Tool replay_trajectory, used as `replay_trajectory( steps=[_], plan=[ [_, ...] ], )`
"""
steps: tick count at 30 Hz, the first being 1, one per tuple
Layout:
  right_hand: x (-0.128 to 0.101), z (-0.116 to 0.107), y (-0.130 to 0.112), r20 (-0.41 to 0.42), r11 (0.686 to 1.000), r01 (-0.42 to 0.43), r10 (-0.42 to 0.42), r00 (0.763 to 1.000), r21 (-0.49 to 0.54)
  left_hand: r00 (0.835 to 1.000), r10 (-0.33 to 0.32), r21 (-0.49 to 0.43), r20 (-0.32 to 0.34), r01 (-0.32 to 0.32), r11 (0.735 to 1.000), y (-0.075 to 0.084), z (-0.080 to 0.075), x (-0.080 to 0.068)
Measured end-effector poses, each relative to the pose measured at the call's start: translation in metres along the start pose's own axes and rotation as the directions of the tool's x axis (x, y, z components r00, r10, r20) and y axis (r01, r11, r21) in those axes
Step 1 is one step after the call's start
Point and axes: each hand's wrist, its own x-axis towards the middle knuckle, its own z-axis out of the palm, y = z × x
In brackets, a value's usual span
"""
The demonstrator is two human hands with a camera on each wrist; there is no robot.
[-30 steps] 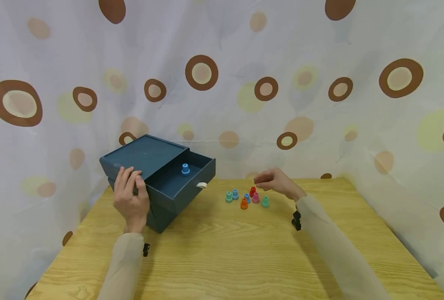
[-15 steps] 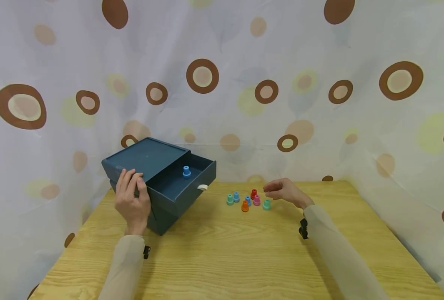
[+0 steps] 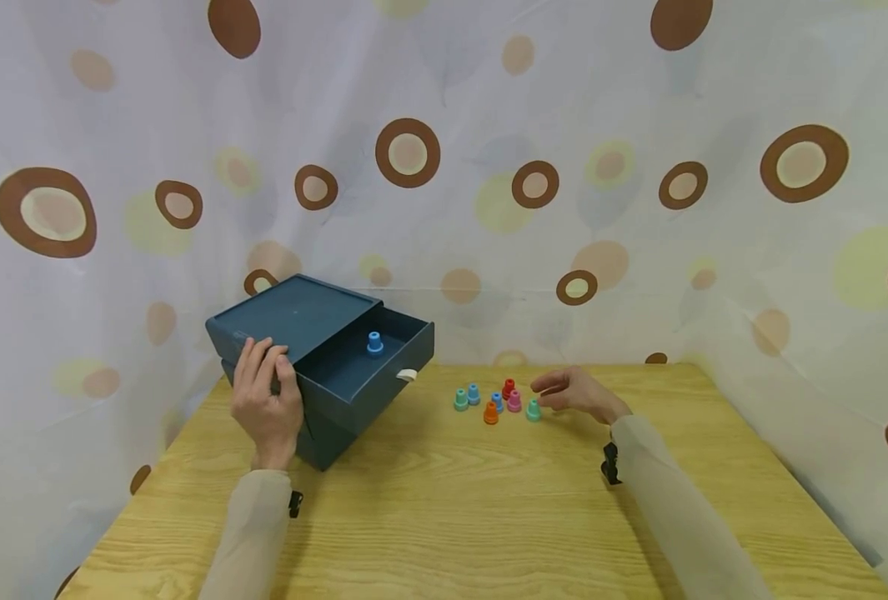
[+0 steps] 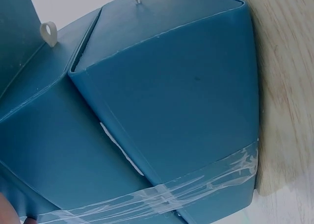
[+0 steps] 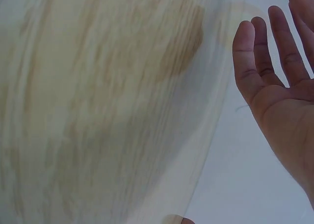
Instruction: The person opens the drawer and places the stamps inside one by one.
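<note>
My left hand [image 3: 267,408] rests on the near edge of a dark blue drawer box [image 3: 293,312], fingers laid over its top edge. The upper drawer [image 3: 394,371] is pulled out. Inside it stands a small blue tapered piece [image 3: 374,344] with a wide base. Over the table hovers my right hand [image 3: 579,393], fingers extended and apart, holding nothing. Its fingertips are close above a teal tapered piece [image 3: 534,410], whose edge also shows in the right wrist view. Beside that one stand pink [image 3: 514,402], red [image 3: 509,388] and orange [image 3: 491,413] pieces.
Further left among the group are a mint green piece [image 3: 461,400] and two blue ones. A white loop pull [image 3: 407,375] sticks out from the drawer front. Clear tape [image 4: 211,185] wraps the box's side. A spotted curtain [image 3: 444,208] hangs behind the wooden table [image 3: 413,517].
My right hand has moved right and slightly down, from above the red and pink pieces to close over the teal one. My left hand stays on the box.
</note>
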Motion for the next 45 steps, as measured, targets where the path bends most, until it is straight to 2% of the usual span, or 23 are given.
replay_trajectory(
  steps=[10, 17, 27, 39, 45],
  plan=[
    [0.002, 0.003, 0.002, 0.032, 0.998, -0.053, 0.052, 0.998, 0.04, 1.0, -0.009, 0.002, 0.007, 0.009, 1.0, 0.001, 0.0, 0.0],
    [0.003, 0.006, 0.001, 0.053, 0.996, -0.081, 0.079, 0.995, 0.025, 1.0, -0.011, 0.0, 0.009, 0.011, 1.0, 0.002, -0.001, 0.0],
    [0.007, 0.01, 0.0, 0.068, 0.996, -0.048, 0.054, 0.996, -0.077, 1.0, -0.015, 0.008, 0.014, 0.015, 1.0, 0.001, 0.0, -0.001],
    [0.005, 0.011, -0.001, 0.085, 0.997, -0.031, 0.037, 0.996, -0.066, 1.0, -0.011, -0.018, 0.005, 0.011, 1.0, 0.003, -0.001, 0.002],
    [0.003, 0.011, -0.002, 0.066, 0.996, -0.066, 0.07, 0.995, -0.057, 1.0, -0.002, -0.02, -0.003, 0.002, 1.0, 0.003, 0.0, 0.001]
  ],
)
